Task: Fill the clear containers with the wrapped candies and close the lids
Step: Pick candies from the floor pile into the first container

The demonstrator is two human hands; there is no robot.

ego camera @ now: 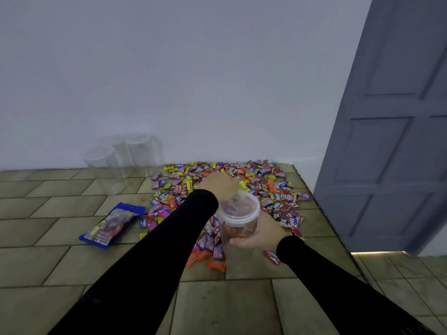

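Clear plastic container (239, 217), partly filled with candies, sits gripped in the right hand (260, 234) above the candy pile (242, 187); the left hand (219, 184) reaches into its mouth, grip unclear.

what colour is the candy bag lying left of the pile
Blue, with a clear window, seen in the head view: the bag.

Blue bag (113, 224); grey door (391, 122)
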